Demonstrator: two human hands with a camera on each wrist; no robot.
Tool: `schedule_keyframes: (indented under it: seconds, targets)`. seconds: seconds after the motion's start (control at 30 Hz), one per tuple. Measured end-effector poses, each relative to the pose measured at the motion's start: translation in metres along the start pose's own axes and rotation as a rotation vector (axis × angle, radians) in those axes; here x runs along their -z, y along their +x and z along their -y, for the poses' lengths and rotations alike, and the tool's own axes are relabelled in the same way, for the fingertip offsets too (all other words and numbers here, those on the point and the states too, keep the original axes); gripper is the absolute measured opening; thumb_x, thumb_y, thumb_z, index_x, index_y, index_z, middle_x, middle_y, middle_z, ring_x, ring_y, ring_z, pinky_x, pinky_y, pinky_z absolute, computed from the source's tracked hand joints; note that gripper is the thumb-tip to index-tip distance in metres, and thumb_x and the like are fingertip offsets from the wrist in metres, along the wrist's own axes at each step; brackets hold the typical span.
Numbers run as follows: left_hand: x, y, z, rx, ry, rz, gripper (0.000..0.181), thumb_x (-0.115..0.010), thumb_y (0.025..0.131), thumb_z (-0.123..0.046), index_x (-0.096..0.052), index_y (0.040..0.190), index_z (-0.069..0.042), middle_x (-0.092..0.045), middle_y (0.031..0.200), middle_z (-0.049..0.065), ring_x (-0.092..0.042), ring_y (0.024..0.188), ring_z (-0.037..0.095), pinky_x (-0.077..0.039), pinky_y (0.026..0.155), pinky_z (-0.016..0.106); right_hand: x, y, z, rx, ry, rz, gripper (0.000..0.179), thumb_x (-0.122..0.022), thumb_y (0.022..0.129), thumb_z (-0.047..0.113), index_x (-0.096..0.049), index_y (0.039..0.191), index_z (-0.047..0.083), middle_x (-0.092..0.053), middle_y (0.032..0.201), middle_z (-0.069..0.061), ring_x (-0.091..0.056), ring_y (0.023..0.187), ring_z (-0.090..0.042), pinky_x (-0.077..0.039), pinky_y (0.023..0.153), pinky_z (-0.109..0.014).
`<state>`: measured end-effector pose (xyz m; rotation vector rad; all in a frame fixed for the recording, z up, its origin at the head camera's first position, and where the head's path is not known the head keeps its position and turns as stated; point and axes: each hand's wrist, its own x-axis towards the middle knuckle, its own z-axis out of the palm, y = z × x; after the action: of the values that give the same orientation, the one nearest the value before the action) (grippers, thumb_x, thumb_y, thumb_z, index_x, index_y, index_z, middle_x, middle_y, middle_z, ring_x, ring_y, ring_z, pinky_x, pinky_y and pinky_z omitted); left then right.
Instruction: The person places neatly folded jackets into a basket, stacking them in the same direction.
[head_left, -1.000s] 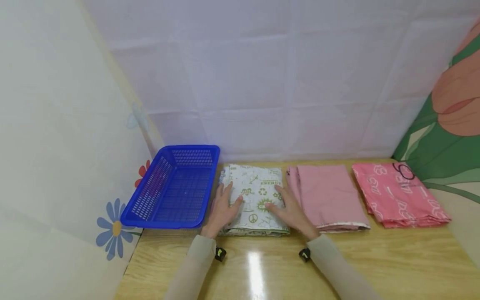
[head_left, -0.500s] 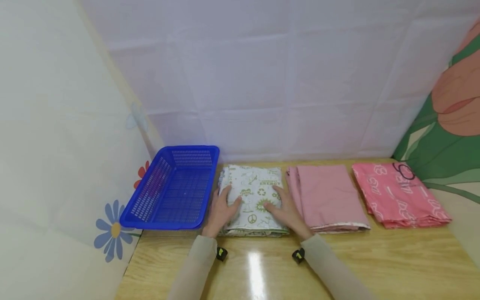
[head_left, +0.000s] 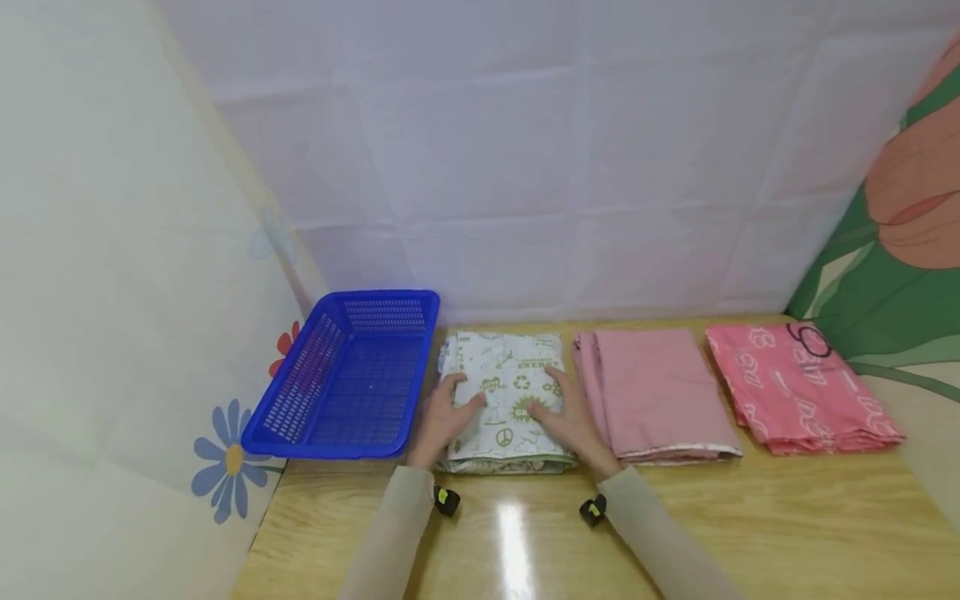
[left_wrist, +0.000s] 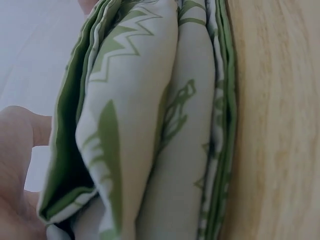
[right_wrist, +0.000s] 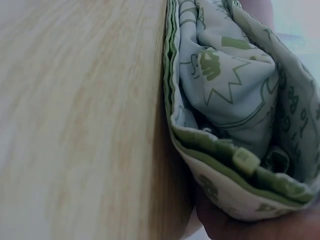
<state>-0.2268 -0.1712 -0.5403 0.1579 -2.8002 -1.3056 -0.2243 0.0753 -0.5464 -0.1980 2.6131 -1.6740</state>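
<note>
A folded white cloth with green print lies between my two hands on the table. My left hand grips its left side, thumb on top; the other fingers are mostly hidden along the edge. On the opposite side my right hand holds it likewise, thumb on the upper face. In the left wrist view the cloth's layered edge shows green trim, with the hand behind it. In the right wrist view the folds bulge open, and fingers lie beneath the cloth's side.
A blue plastic basket with slotted walls stands left of the printed cloth. To the right lie a folded dusty-pink cloth and a brighter pink patterned cloth. White sheeting rises behind the wooden table.
Both hands keep to the cloth's sides. The right hand and wrist have shifted slightly left, closer to the left hand. The cloth's back edge sits marginally nearer; the other things have stayed put.
</note>
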Motion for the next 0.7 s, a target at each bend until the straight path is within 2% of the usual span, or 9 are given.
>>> schedule_keyframes:
  seconds: [0.2, 0.4, 0.7]
  targets:
    - [-0.0003, -0.0005, -0.0019, 0.011, -0.075, 0.012, 0.060, -0.076, 0.098, -0.037, -0.057, 0.148, -0.011, -0.052, 0.160, 0.019, -0.047, 0.148, 0.044, -0.041, 0.120, 0.063, 0.0016, -0.0011, 0.0023, -0.041, 0.027, 0.022, 0.083, -0.076, 0.097, 0.032, -0.034, 0.167, 0.015, -0.033, 0.172, -0.019, -0.029, 0.159, -0.046, -0.021, 0.127, -0.069]
    - [-0.0006, -0.0001, -0.0009, 0.001, -0.093, 0.013, 0.059, -0.075, 0.098, -0.034, -0.056, 0.149, -0.011, -0.051, 0.161, 0.019, -0.045, 0.150, 0.044, -0.038, 0.121, 0.064, 0.0005, -0.0006, 0.0011, -0.068, 0.063, 0.027, 0.082, -0.076, 0.097, 0.031, -0.034, 0.167, 0.019, -0.031, 0.174, -0.015, -0.025, 0.161, -0.044, -0.017, 0.128, -0.069]
    - [0.0055, 0.0000, -0.0024, -0.046, -0.123, -0.010, 0.059, -0.070, 0.090, -0.009, -0.060, 0.148, -0.012, -0.056, 0.157, 0.021, -0.048, 0.148, 0.043, -0.040, 0.120, 0.064, 0.0040, -0.0034, 0.0053, -0.094, 0.099, 0.004, 0.083, -0.078, 0.095, 0.026, -0.037, 0.167, 0.022, -0.030, 0.175, -0.015, -0.021, 0.162, -0.044, -0.015, 0.129, -0.069]
